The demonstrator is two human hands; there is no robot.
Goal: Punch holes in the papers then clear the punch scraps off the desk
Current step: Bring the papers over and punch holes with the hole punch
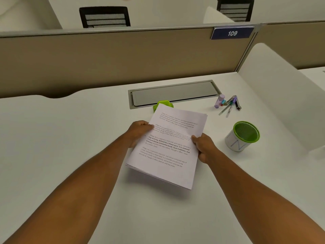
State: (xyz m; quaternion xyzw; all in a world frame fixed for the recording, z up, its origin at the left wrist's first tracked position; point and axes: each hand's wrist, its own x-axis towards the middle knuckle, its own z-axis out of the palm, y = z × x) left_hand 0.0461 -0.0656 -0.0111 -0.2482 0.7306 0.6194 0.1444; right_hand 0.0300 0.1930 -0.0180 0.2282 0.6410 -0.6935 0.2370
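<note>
The papers (168,147) are thin white printed sheets with a matt face, lying over a glossy lime-green plastic punch (162,105) at their far edge. They are above a smooth, matt off-white desk (61,138), and just beyond the papers a brushed grey metal cable cover (174,93) is set in it. Right of the papers stands a cup (241,136) with a green mesh lining and a white matt outer wall.

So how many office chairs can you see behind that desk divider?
2. One chair stands beyond the partition at upper left; the other chair is at upper right, past the 109 sign. Only their backrests show; more may be hidden.
</note>
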